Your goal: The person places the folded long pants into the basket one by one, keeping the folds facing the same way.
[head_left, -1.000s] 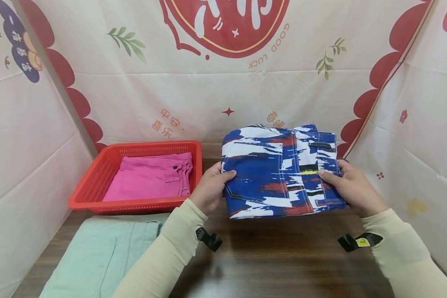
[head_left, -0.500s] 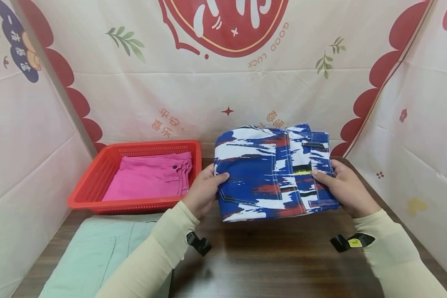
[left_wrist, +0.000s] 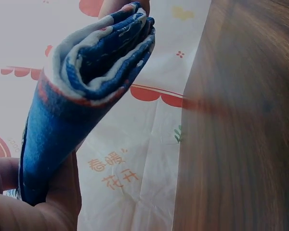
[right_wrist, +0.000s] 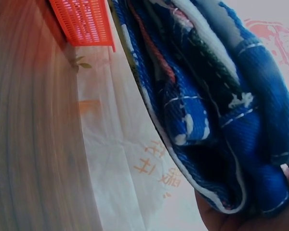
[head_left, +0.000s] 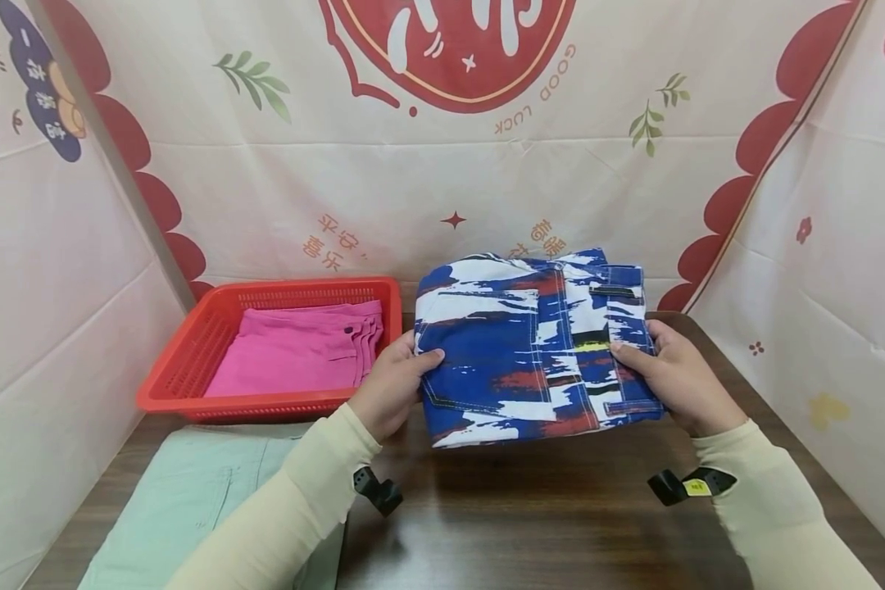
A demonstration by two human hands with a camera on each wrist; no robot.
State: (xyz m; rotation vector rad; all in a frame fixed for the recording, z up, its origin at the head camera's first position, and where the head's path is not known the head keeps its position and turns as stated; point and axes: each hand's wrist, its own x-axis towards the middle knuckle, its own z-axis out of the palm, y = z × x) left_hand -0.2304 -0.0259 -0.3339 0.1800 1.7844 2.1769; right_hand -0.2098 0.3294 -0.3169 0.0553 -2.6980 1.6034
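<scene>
Folded trousers (head_left: 487, 352), patterned in blue, white and red, are held above the table between both hands. My left hand (head_left: 394, 381) pinches their left edge, thumb on the near face and fingers behind. At the waistband end my right hand (head_left: 682, 373) grips them the same way. The left wrist view shows the folded layers of the trousers (left_wrist: 62, 115) from the side, rolled over at the top. In the right wrist view the stacked waistband layers of the trousers (right_wrist: 192, 110) stand out; most of the right hand (right_wrist: 226, 221) is hidden there.
At the left stands a red plastic basket (head_left: 265, 406) holding folded pink trousers (head_left: 288, 352). Nearer, a folded pale green garment (head_left: 184, 492) lies on the wooden table (head_left: 531, 524), partly under the left forearm. Printed cloth walls (head_left: 383, 180) rise at the back and both sides.
Both hands have shifted left with the folded trousers, which have come a little nearer to the red basket and slightly lower in view. Both grips look the same.
</scene>
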